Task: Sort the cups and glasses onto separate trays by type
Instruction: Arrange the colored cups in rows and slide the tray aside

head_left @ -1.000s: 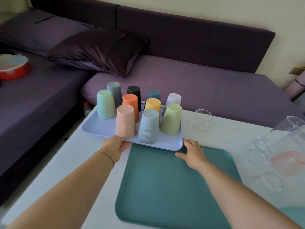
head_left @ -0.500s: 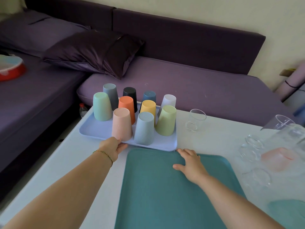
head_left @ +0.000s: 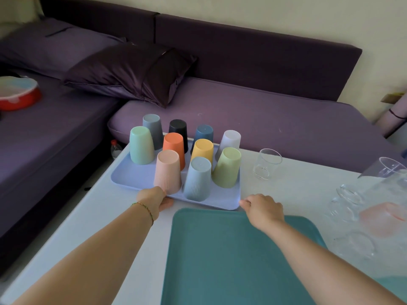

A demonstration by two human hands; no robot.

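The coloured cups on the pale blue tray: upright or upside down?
Upside down: the coloured cups show closed bases on top, wider rims resting on the pale blue tray.

Table point(head_left: 304, 190): lilac tray point(head_left: 132, 177), teal tray point(head_left: 220, 260), glasses point(head_left: 267, 164)

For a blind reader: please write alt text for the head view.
The left hand grips, and the right hand touches, the near edge of a lilac tray bearing ten upside-down coloured cups. Nearer lies a teal tray; clear glasses stand to the right, a purple sofa behind.
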